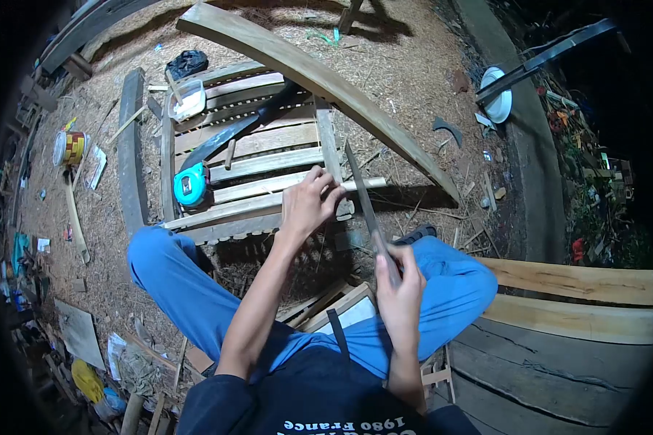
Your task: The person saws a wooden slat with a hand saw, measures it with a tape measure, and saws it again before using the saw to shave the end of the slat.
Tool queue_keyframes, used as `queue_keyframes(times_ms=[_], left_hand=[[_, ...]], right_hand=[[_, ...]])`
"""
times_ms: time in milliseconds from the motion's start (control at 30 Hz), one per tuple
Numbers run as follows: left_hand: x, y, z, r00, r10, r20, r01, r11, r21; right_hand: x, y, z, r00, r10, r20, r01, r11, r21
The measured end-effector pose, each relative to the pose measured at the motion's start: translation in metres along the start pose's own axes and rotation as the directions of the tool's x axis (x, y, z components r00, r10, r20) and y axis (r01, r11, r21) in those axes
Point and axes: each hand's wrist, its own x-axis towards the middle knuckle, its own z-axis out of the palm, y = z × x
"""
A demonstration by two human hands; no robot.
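Observation:
My left hand [312, 199] is closed over a thin wooden strip [243, 208] lying across the near side of a slatted wooden frame [326, 138]. The strip's right end sticks out past my fingers. In my right hand [401, 286] I hold a long, narrow-bladed knife [363, 190], its blade pointing up and away from me. The blade crosses close to the strip's right end; whether they touch I cannot tell. A turquoise tape measure [190, 185] stands at the frame's left side. Behind it a large dark blade [232, 133] lies across the slats.
A long curved beam [315, 76] slants over the frame's far right corner. A plastic tub [188, 100] sits at the far left corner. Planks [573, 281] extend at my right. Sawdust-covered ground [406, 87] holds scattered scraps, and a round white lid [495, 96] lies far right.

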Motion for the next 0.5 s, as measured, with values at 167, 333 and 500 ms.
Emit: queue_keyframes(times_ms=[167,333,500], left_hand=[[-0.007,-0.002,-0.001,1.0,0.005,-0.012,-0.005,0.999,-0.033],[-0.008,0.001,0.001,1.0,-0.007,-0.01,0.007,1.0,0.007],[-0.009,0.0,-0.001,1.0,-0.014,0.003,0.014,1.0,0.004]], right_hand=[[0.006,0.012,0.018,1.0,-0.017,-0.009,0.017,0.998,0.06],[-0.01,0.007,-0.001,0.998,0.059,0.013,-0.059,0.998,0.037],[0.023,0.007,0.024,0.999,-0.024,0.021,0.022,0.997,0.07]])
